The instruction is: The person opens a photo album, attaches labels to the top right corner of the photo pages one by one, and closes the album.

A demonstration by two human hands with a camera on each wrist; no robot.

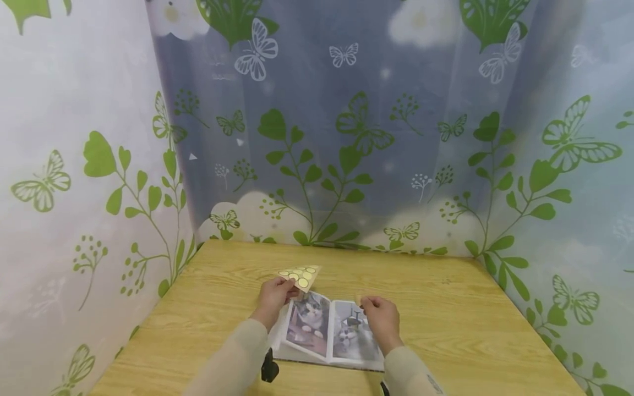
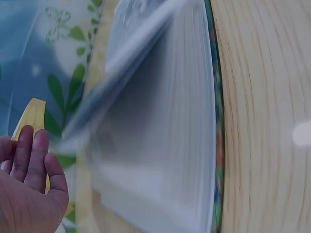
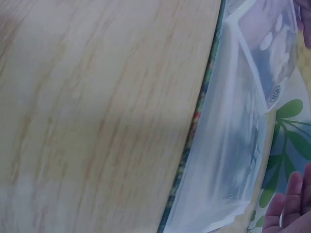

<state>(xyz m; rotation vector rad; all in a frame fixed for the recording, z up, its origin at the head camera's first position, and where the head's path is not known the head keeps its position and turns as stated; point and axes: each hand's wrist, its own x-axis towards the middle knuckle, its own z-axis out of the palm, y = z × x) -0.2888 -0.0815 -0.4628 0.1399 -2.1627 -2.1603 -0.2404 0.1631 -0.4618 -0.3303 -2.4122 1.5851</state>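
A photo album (image 1: 329, 356) lies open on the table, its left page showing a cat photo (image 1: 313, 328) and its right page a greyer photo (image 1: 349, 336). My left hand (image 1: 271, 298) pinches a yellow sheet of round stickers (image 1: 303, 278) above the album's upper left corner. At the upper right corner, my right hand (image 1: 384, 320) holds a small yellowish piece (image 1: 359, 299) between thumb and fingers; its kind is too small to tell. In the left wrist view, a page (image 2: 131, 63) stands raised over a thick stack of leaves (image 2: 189, 121).
The wooden table (image 1: 460, 319) extends around the album on all sides. Butterfly-and-leaf printed curtains (image 1: 317, 165) enclose it at the back, left and right. A black object (image 1: 269, 366) shows beside the left wrist.
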